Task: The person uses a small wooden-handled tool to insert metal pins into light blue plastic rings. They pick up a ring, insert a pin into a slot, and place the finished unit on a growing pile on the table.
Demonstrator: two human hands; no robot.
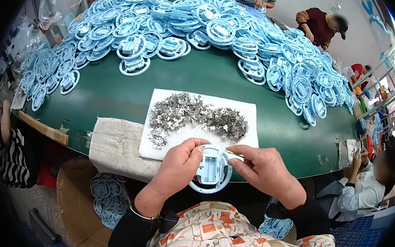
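At the surface's [294, 149] near edge, your left grip [178, 164] clamps the blue wheel [209, 169], your right grip [267, 165] pinches its rim, probably fitting metal clips [182, 111], which calls for steady pressure.

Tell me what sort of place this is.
Probably a factory assembly workshop: similar light-blue ring-shaped parts are heaped along a green table, small metal pieces lie on a white foam board, and other people are around the table.
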